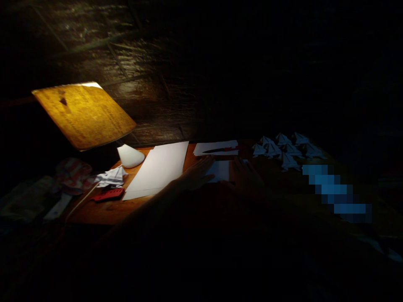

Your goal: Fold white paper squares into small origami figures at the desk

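Your left hand and right hand are open, flat on a white paper sheet; creased origami figures sit near the wooden tabletop's far right corner.

And we're looking at a very dim picture of this person, folks! Just right of the long white paper sheet, there's the left hand, bare, its fingers only faintly picked out in the gloom, and beside it the right hand, bare as well and darker still. Below the sheet, the left forearm fades into shadow, too dark to call sleeve or skin. The shadowy torso fills the foreground, and its clothing simply can't be made out!
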Action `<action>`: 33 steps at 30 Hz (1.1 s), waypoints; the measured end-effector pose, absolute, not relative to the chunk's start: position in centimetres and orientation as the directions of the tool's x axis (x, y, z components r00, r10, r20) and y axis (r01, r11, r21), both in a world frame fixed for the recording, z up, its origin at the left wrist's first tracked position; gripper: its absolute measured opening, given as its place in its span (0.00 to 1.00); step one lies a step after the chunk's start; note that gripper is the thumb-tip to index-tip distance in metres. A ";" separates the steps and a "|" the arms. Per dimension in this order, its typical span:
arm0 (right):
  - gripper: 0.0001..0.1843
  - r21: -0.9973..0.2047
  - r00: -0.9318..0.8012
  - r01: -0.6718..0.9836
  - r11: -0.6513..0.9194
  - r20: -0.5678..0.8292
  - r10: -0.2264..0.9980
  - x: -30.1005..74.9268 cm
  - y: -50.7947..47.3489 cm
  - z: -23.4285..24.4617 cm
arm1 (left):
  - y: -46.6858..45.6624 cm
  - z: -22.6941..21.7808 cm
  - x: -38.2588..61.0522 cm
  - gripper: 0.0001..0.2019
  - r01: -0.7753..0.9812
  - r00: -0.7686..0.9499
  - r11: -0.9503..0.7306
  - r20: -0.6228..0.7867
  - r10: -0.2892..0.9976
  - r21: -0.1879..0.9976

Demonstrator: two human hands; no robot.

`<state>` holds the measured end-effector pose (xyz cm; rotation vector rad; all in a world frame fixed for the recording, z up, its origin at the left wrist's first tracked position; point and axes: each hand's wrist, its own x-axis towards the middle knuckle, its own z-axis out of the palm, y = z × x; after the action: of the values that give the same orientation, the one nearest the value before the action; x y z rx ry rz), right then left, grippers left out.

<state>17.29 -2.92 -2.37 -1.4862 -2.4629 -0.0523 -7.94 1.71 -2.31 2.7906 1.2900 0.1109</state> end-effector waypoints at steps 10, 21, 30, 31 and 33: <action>0.50 -0.088 -0.435 0.879 0.468 0.252 0.864 17.2 -3.0 -2.3 | 1.5 -2.1 -8.1 0.36 0.776 0.604 -0.607 0.074 0.794 0.173; 0.41 -0.052 -0.453 0.877 0.479 0.247 0.857 17.3 -3.0 -2.4 | -1.8 -0.8 -3.8 0.31 0.784 0.586 -0.613 0.210 0.783 0.096; 0.32 0.021 -0.498 0.860 0.510 0.253 0.830 17.5 -3.2 -2.0 | -1.7 -1.2 -3.9 0.34 0.825 0.535 -0.560 0.217 0.817 0.078; 0.32 0.017 -0.495 0.860 0.509 0.264 0.828 17.5 -3.1 -2.0 | -1.6 -1.2 -3.9 0.35 0.827 0.531 -0.558 0.224 0.817 0.074; 0.31 0.002 -0.478 0.867 0.499 0.289 0.829 17.4 -3.1 -2.1 | -1.5 -1.3 -4.0 0.35 0.836 0.517 -0.544 0.229 0.825 0.069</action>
<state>17.37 -3.06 -2.05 -1.4414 -2.4948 -0.2159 -3.97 -1.51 -1.31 2.7795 1.5229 0.3756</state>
